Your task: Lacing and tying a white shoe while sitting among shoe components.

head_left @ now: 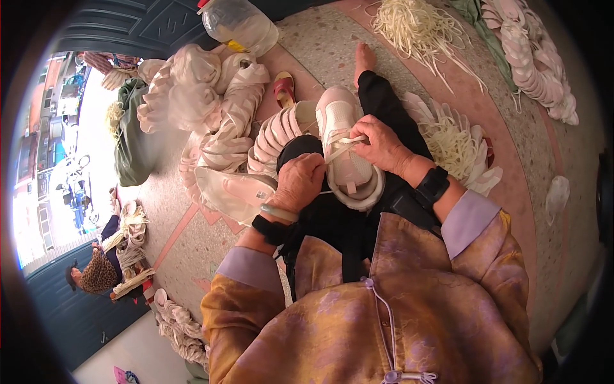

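A pale pink and white sneaker (338,114) rests over my lap, its toe pointing away from me. My right hand (384,148) is closed in a pinch on a whitish shoelace (345,144) above the sneaker's tongue. From there the lace slants down across the shoe toward my left hand (300,182), whose fingers are closed on it at the shoe's left side; the fingertips are partly hidden. Just left of that hand lies a loose pale shoe (233,190) on its side. Beyond it, a curved row of nested shoes (281,137) reaches my left knee.
Shoe bundles (192,89) are heaped at the far left beside a clear plastic jug (240,27). Loose laces (419,29) pile at the far side, more laces (448,137) by my right leg. A red sandal (284,89) lies ahead. Another person (102,269) sits at left.
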Demonstrator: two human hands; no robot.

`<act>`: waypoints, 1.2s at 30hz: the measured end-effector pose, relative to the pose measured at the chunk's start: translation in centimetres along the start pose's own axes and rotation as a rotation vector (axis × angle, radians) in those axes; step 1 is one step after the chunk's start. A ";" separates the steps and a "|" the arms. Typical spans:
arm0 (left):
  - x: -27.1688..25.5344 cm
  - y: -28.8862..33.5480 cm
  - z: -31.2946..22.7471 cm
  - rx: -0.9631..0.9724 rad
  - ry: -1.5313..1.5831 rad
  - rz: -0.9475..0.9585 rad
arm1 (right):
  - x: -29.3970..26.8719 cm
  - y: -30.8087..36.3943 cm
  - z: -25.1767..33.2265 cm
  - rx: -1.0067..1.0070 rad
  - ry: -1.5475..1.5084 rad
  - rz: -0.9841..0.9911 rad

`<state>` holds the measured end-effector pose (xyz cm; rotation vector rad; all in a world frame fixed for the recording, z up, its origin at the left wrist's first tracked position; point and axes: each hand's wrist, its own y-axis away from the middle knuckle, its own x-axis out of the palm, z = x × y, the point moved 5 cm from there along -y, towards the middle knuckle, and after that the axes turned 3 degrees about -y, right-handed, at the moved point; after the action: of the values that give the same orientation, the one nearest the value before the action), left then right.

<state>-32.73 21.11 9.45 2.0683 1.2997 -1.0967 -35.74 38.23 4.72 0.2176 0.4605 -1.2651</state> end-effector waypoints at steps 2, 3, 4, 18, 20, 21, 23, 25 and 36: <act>0.0 0.0 0.1 0.003 -0.001 0.000 | 0.0 -0.1 -0.1 0.062 -0.014 0.011; 0.0 0.0 0.2 0.003 -0.005 0.003 | 0.0 -0.2 0.1 0.062 -0.014 0.012; 0.1 0.1 0.3 0.002 -0.009 0.005 | 0.1 -0.4 0.1 0.084 -0.019 0.024; 0.1 -0.2 0.3 -0.028 0.003 0.021 | -0.2 -0.6 -1.8 0.386 -0.346 -0.027; 0.0 -0.2 0.3 -0.031 0.020 0.025 | -0.6 -0.3 -1.8 0.376 -0.313 -0.054; 0.0 -0.1 0.4 -0.055 0.037 0.034 | -0.6 -0.4 -1.9 0.375 -0.313 -0.054; -0.2 0.1 0.4 -0.078 0.055 0.044 | -0.5 -0.7 -2.1 0.401 -0.330 -0.028; -0.7 0.2 0.5 -0.130 0.130 0.074 | -0.4 -1.1 -2.0 0.400 -0.238 0.020; -6.6 1.6 0.9 -0.086 0.241 0.119 | 0.0 -1.0 -2.5 0.395 -0.250 -0.010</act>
<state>-33.19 16.25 14.26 2.2334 1.2895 -0.7458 -37.20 38.95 2.60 0.3838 -0.0062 -1.3646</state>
